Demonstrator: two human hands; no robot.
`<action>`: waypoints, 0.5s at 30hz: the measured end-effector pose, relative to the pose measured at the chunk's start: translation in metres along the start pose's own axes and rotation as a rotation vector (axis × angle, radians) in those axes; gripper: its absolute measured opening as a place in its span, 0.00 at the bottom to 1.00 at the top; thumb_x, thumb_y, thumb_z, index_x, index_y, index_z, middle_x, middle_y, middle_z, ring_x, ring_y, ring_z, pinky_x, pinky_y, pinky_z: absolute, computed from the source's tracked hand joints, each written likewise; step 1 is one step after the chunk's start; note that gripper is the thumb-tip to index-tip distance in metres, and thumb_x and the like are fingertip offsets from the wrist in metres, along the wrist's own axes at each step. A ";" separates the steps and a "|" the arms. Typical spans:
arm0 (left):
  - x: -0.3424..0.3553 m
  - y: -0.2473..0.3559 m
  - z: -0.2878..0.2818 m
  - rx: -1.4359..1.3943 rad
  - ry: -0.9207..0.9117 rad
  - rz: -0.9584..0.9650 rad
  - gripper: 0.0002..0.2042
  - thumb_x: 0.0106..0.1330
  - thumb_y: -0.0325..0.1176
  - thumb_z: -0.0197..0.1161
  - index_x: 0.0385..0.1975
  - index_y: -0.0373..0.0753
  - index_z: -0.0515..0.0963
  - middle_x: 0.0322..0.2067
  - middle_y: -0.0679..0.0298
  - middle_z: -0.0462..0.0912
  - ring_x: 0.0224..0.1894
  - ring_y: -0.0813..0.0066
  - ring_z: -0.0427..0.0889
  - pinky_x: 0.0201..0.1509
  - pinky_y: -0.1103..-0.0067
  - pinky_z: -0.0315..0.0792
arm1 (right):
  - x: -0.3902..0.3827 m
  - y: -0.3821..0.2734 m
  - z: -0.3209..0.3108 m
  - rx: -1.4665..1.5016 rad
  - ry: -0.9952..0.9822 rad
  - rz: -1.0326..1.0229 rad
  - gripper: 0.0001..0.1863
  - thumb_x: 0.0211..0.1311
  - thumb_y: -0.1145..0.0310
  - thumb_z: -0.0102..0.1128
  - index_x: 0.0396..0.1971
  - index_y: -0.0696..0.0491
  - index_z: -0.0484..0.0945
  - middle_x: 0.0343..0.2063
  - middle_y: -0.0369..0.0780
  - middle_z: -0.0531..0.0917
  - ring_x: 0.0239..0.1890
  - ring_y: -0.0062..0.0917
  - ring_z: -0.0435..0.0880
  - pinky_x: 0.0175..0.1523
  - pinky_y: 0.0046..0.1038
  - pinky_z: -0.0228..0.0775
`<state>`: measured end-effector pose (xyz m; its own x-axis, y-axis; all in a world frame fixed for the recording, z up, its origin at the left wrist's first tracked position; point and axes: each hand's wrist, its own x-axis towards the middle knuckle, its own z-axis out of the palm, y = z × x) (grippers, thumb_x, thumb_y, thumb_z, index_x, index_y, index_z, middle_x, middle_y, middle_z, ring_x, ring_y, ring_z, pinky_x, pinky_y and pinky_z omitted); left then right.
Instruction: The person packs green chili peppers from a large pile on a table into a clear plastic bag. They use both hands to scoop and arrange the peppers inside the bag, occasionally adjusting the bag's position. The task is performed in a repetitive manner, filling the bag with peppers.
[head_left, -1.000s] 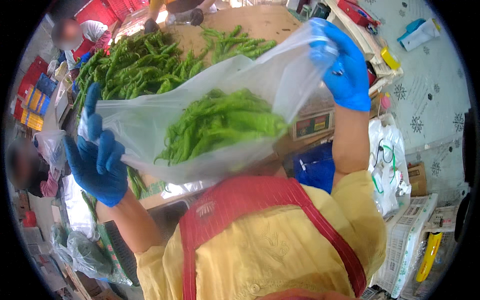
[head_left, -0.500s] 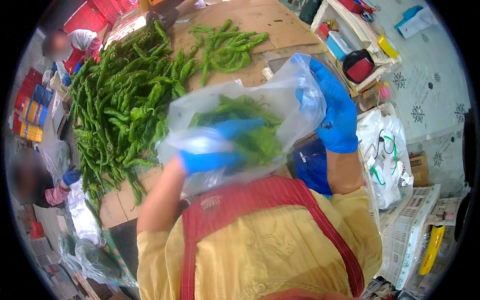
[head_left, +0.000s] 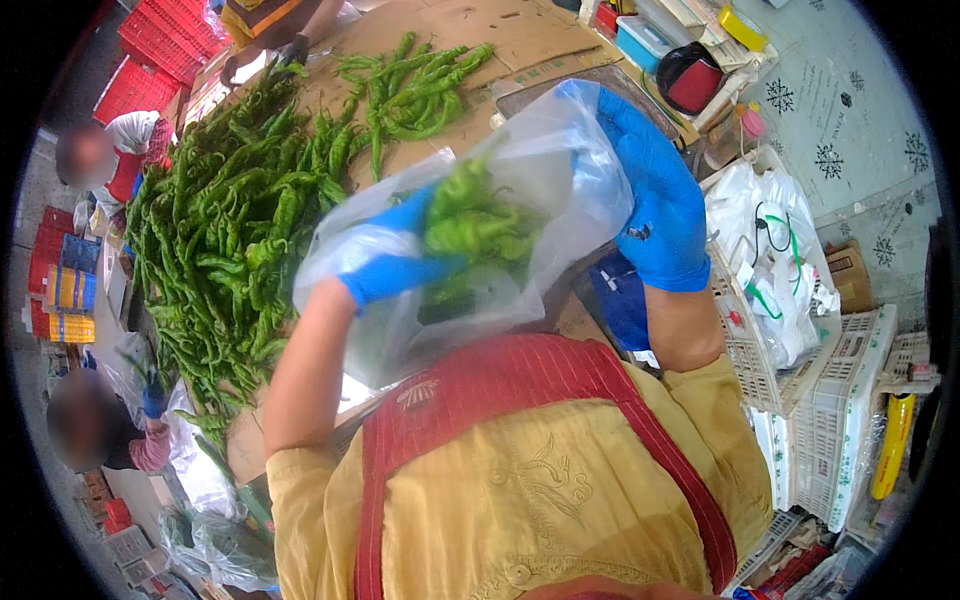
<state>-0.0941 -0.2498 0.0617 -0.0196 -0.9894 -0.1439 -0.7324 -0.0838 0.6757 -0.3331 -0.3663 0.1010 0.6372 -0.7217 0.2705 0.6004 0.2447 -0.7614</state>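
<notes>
A clear plastic bag (head_left: 375,345) with long green peppers (head_left: 480,225) in it is in front of my chest. My left hand (head_left: 395,255), in a blue glove, reaches into the bag. Its fingers and thumb lie on either side of the peppers, a little blurred, and whitish plastic covers the back of the hand. On the right, my right hand (head_left: 658,195), also gloved in blue, is closed on the bag's upper right edge; its fingertips are partly behind the film. To the left of the bag a big heap of green peppers (head_left: 225,235) covers the table.
A smaller pile of peppers (head_left: 420,90) lies on the cardboard (head_left: 520,40) at the far side. On the right stand a white crate (head_left: 745,350) with white plastic bags (head_left: 770,260). Two people work at the left, one with a blue-gloved hand (head_left: 153,397) near the heap.
My left hand has moved up and left inside the bag, and the peppers by it have risen. My right hand keeps its hold on the bag's edge. The whole view has shifted slightly.
</notes>
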 end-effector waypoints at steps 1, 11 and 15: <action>0.004 0.004 0.008 0.112 0.010 0.011 0.38 0.53 0.46 0.70 0.63 0.38 0.62 0.57 0.51 0.73 0.58 0.55 0.73 0.62 0.70 0.66 | 0.004 0.002 0.001 -0.110 -0.016 -0.073 0.24 0.64 0.69 0.50 0.59 0.61 0.66 0.51 0.40 0.76 0.52 0.23 0.76 0.58 0.23 0.66; -0.013 -0.028 0.028 0.348 0.162 -0.098 0.32 0.62 0.49 0.59 0.62 0.36 0.64 0.61 0.47 0.67 0.64 0.51 0.64 0.69 0.67 0.56 | 0.030 0.005 -0.028 0.189 0.178 -0.048 0.24 0.68 0.66 0.42 0.59 0.66 0.66 0.58 0.48 0.72 0.60 0.32 0.72 0.65 0.32 0.62; -0.033 -0.050 0.034 0.243 0.248 0.135 0.31 0.62 0.42 0.57 0.65 0.39 0.60 0.60 0.48 0.67 0.64 0.53 0.65 0.67 0.68 0.58 | 0.031 0.015 -0.008 0.001 0.225 -0.107 0.25 0.66 0.66 0.44 0.59 0.65 0.65 0.59 0.48 0.71 0.60 0.33 0.71 0.66 0.33 0.61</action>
<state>-0.0803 -0.2089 0.0078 0.0164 -0.9907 0.1349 -0.8755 0.0510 0.4805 -0.3083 -0.3900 0.0927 0.4463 -0.8694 0.2120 0.6595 0.1594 -0.7346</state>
